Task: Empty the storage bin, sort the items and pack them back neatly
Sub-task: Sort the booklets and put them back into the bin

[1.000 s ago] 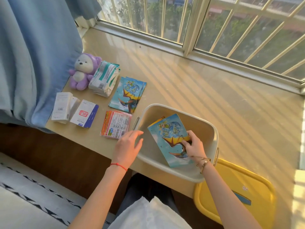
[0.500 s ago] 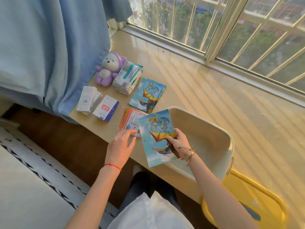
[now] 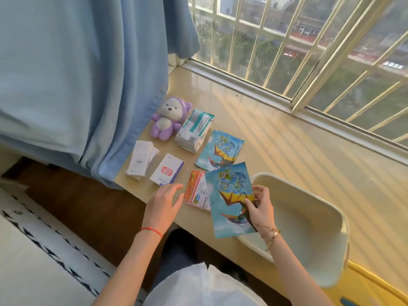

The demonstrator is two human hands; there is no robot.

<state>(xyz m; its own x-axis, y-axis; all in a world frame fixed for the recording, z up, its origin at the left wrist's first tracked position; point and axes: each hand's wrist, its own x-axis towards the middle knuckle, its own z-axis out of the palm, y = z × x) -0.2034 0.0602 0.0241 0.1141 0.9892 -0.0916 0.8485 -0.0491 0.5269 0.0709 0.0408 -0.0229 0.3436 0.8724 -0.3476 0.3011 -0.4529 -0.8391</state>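
Head view: the right hand (image 3: pixel 260 206) pinches a blue packet (image 3: pixel 231 199) with a dragon print by its right edge, thumb on the front and fingers behind, holding it above the ledge (image 3: pixel 287 155) between the bin (image 3: pixel 309 219) and the sorted items. The packet's lower corner overlaps the bin's near rim, and its left edge covers part of the orange packets (image 3: pixel 197 192). The left hand (image 3: pixel 164 205) hovers with relaxed, slightly spread fingers just left of the orange packets, gripping nothing.

The cream bin sits on the ledge at the right, and what shows of its inside is bare. A yellow lid (image 3: pixel 371 288) lies below it at the corner.

Laid out on the ledge: a stack of matching blue packets (image 3: pixel 220 150), a pack of tissues (image 3: pixel 195 130), a purple plush (image 3: pixel 169 118), a white box (image 3: pixel 141 157) and a box with a red stamp (image 3: pixel 167 169). A blue curtain (image 3: pixel 88 74) hangs at the left, touching the ledge's end.
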